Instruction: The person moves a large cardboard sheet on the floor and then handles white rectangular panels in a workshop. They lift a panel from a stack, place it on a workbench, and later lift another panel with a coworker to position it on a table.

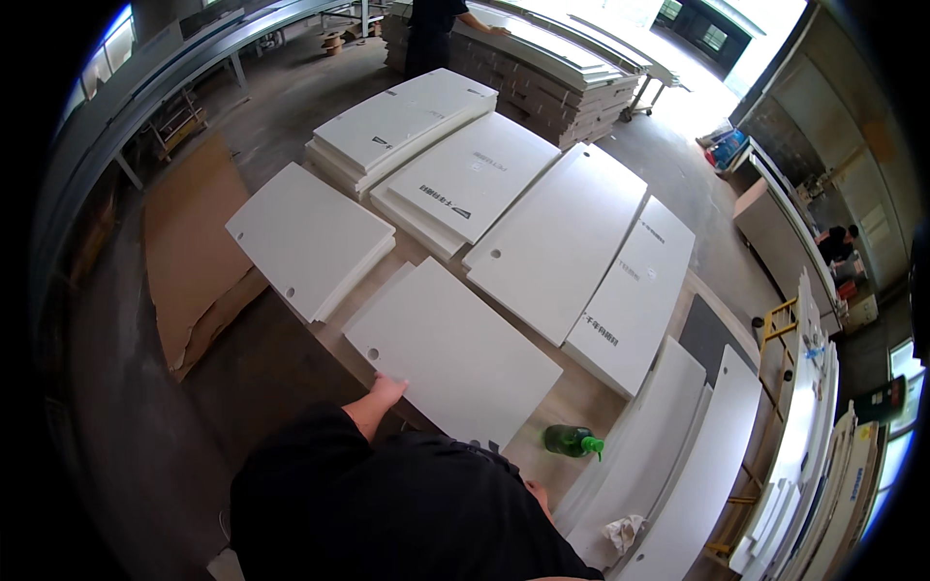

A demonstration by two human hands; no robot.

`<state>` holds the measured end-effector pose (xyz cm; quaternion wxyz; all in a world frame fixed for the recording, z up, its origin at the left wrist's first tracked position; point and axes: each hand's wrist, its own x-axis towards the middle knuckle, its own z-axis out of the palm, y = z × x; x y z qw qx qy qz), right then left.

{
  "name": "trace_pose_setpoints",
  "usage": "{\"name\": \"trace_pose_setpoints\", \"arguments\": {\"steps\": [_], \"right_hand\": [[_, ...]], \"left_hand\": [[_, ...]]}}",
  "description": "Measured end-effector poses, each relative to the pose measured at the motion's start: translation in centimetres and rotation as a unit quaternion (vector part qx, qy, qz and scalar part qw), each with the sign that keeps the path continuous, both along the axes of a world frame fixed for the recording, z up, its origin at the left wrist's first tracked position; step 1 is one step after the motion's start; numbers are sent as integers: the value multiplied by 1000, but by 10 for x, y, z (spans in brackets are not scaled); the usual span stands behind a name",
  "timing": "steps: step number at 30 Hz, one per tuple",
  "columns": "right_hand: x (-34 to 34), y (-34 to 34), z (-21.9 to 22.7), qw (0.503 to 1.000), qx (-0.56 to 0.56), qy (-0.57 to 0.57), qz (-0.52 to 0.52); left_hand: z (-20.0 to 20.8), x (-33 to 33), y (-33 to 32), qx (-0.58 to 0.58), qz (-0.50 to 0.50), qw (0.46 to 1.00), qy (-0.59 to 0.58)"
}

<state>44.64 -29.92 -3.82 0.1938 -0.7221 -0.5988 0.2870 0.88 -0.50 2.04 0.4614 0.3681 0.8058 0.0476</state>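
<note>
My left hand point(389, 389) is at the near edge of a white panel point(460, 349), close to a round hole in its corner. Its fingers look closed on that edge. The panel lies flat on top of another board, on a wooden table. Only a small part of my right hand point(539, 494) shows, low beside my body near the table edge; its fingers are hidden. To the right of the panel lies a green pump bottle point(572, 442), on its side with the pump pointing right. A crumpled white tissue point(622, 533) rests on a long white board at the lower right.
More white panels point(557, 242) lie in stacks across the table, some with dark print. At left, a cardboard sheet point(189, 242) sits low. Beyond the table a person point(433, 34) stands by a tall board pile point(542, 87). Another person point(835, 244) is far right, past leaning boards.
</note>
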Motion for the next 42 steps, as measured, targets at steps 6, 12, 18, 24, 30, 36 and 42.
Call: {"name": "trace_pose_setpoints", "arguments": {"steps": [6,12,18,24,30,36,42], "right_hand": [[21,28,-4,998,-59,15,31],[12,61,13,962,-236,64,-119],[-5,64,-46,961,-194,131,-148],[-24,35,-122,935,-238,120,-233],[-34,41,-50,908,-300,125,-264],[-17,35,-30,923,-281,70,-252],[1,34,-12,909,-330,87,-241]], "left_hand": [[-19,-4,-6,22,25,999,31],[-12,8,-5,425,-98,877,-200],[9,-1,25,98,-89,983,-124],[-13,-25,17,-11,-100,995,-21],[-39,-21,17,-47,-130,990,16],[-44,-23,6,-61,-131,989,16],[-81,-31,0,-30,-132,990,23]]}}
